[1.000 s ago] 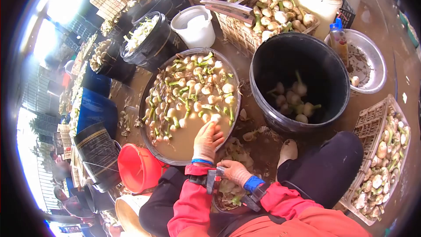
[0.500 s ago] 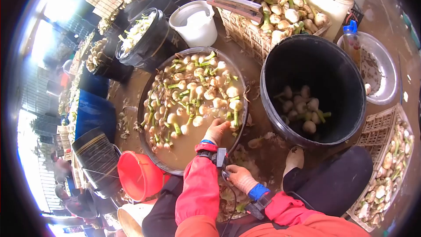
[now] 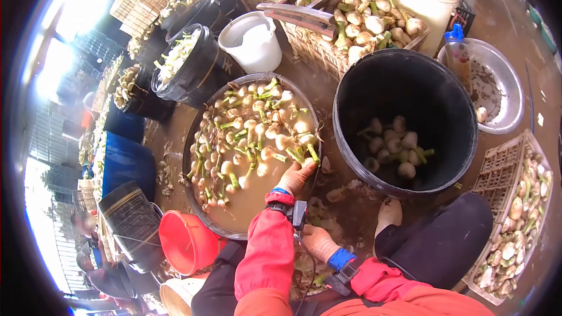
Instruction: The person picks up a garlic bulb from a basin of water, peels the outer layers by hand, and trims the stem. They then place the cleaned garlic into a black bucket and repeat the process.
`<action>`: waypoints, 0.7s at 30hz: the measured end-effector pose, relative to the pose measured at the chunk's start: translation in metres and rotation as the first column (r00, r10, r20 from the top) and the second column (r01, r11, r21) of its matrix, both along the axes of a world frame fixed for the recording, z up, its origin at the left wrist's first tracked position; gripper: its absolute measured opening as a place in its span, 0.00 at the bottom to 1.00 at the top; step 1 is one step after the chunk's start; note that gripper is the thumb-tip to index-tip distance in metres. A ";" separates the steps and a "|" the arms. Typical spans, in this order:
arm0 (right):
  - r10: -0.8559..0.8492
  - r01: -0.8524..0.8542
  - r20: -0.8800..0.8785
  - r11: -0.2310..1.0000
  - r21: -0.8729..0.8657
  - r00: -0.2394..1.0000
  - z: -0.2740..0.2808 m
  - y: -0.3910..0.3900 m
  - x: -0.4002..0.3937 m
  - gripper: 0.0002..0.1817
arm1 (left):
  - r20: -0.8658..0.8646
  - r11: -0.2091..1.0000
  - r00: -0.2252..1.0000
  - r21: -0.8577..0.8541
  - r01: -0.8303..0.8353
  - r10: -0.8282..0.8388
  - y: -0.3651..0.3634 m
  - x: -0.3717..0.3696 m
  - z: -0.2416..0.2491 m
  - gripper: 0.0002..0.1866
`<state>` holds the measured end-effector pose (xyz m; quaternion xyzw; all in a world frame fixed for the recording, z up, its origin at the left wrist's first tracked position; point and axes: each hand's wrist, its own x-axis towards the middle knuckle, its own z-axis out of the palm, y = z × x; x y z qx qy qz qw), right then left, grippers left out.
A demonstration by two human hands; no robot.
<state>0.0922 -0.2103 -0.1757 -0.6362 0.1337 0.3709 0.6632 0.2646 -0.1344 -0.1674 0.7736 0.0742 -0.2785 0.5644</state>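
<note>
My left hand [image 3: 294,179] is at the right side of a round tub [image 3: 225,232] of muddy water, its fingers closed round a garlic bulb [image 3: 307,163] with green stem showing. Many more garlic bulbs [image 3: 250,124] with cut green stems float in the tub. Lower down, my right hand [image 3: 321,243] is closed near my left wrist, in front of my lap. A small dark bit shows at its fingertips, too little to name. To the right stands a large black bucket [image 3: 404,82] with several bulbs [image 3: 395,143] at its bottom.
Behind the bucket is a crate [image 3: 319,47] heaped with bulbs. A basin [image 3: 515,96] with a blue-capped bottle [image 3: 458,61] stands at right, above another crate [image 3: 497,181] of bulbs. A red bucket [image 3: 184,243], a white bucket [image 3: 252,41] and dark bins [image 3: 129,216] are at left.
My left hand has closed on a garlic bulb at the tub's right side, and the stems there have tilted. My right hand stays almost where it was. The view has shifted slightly.
</note>
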 end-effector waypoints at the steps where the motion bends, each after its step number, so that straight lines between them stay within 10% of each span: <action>1: 0.016 -0.016 -0.008 1.000 0.012 1.000 0.005 -0.002 0.003 0.18 | -0.035 0.982 0.998 -0.175 -0.065 0.060 0.003 -0.002 -0.005 0.31; 5: -0.003 0.003 -0.004 1.000 0.013 1.000 0.014 -0.003 0.007 0.16 | -0.100 0.966 0.985 -0.201 -0.161 0.143 0.016 -0.035 0.021 0.29; 10: -0.592 0.586 0.241 0.803 0.107 0.769 -0.001 0.000 0.006 0.11 | -0.001 0.939 0.948 -0.139 -0.315 0.318 0.047 -0.102 0.052 0.27; 13: -0.640 0.522 0.216 0.743 0.418 0.737 0.008 -0.007 0.014 0.20 | 0.062 0.953 0.951 -0.005 -0.303 0.303 0.050 -0.144 0.078 0.26; 17: -0.392 0.264 0.261 0.870 0.416 0.882 0.043 -0.006 0.000 0.26 | 0.210 0.976 0.953 -0.047 -0.214 0.219 0.031 -0.185 0.095 0.27; 21: -0.231 0.187 0.416 0.972 0.144 0.880 0.053 -0.006 -0.010 0.22 | 0.511 0.780 0.859 0.551 -0.298 -0.033 0.024 -0.216 0.081 0.30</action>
